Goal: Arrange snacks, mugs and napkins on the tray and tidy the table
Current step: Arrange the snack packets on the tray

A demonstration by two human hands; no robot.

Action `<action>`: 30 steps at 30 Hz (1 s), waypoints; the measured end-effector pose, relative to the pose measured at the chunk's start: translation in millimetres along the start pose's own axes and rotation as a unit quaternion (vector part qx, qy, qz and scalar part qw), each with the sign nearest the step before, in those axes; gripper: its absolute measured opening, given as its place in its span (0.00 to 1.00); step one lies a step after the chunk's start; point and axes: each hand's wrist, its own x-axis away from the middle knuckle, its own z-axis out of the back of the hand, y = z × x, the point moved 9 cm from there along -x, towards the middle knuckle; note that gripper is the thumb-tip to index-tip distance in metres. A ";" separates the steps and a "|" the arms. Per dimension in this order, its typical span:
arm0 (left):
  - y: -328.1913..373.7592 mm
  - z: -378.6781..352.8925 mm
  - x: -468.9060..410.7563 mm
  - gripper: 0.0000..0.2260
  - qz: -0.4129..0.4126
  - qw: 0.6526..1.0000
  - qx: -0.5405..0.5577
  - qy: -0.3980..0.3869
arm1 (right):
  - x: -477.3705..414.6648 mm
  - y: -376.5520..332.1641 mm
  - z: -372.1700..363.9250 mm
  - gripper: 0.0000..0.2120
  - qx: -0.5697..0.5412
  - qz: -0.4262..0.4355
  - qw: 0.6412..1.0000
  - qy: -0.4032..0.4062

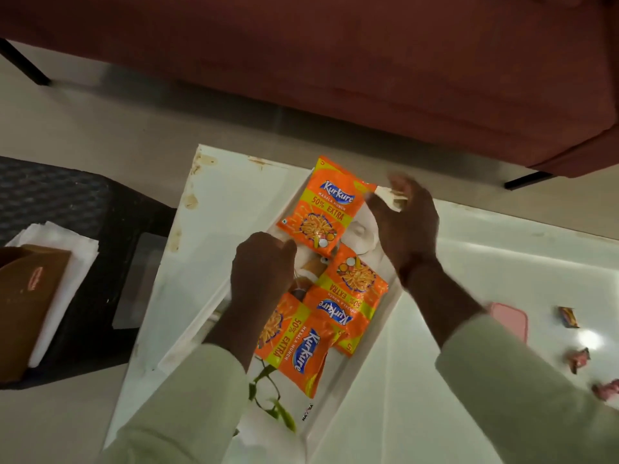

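Note:
A white tray (375, 333) with a leaf print lies slantwise on the white table (469, 329). Three orange Kurkure packets are in it: the far one (326, 204), a middle one (351, 289) and a near one (294, 343), the last two overlapping. My left hand (263, 269) is curled, its thumb and fingers pinching the far packet's near-left corner. My right hand (403, 229) grips that packet's right corner by the tray's far end; its fingertips are blurred. Pale cup shapes (360, 234) show under the packets; I cannot tell if they are printed.
Small wrapped sweets (568, 317) (578, 360) (607, 390) and a pink lid (510, 321) lie on the table's right side. Left of the table, a dark woven seat (83, 209) carries white napkins (63, 262) and a brown box (26, 296). A red-brown sofa (335, 61) stands beyond.

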 end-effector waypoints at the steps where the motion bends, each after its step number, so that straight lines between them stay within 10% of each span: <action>1: 8.6 2.0 8.3 0.17 -0.054 0.997 -0.058 0.009 | 23.7 16.0 11.5 0.19 -0.011 -0.031 0.999 0.018; 8: 84.8 -20.0 41.1 0.10 -0.312 0.948 -0.051 -0.026 | 197.2 111.0 -11.2 0.06 -0.106 -0.336 0.932 -0.083; 12: 131.6 -53.6 42.4 0.13 -0.436 0.885 -0.133 -0.093 | 250.3 116.6 -53.8 0.12 -0.276 -0.541 0.791 -0.070; 18: 149.0 -87.8 31.3 0.11 -0.451 0.806 -0.350 -0.156 | 255.7 117.8 -95.3 0.08 -0.440 -0.580 0.683 -0.053; 22: 139.1 -96.4 33.7 0.13 -0.408 0.796 -0.367 -0.255 | 244.8 131.4 -104.4 0.07 -0.453 -0.561 0.692 -0.034; 26: 137.0 -66.2 26.6 0.10 -0.344 0.881 -0.206 -0.249 | 227.5 127.7 -72.2 0.12 -0.416 -0.528 0.738 0.055; 30: 101.0 -26.6 17.8 0.04 -0.176 0.958 0.132 -0.184 | 161.7 94.9 35.4 0.11 -0.229 -0.293 0.912 0.172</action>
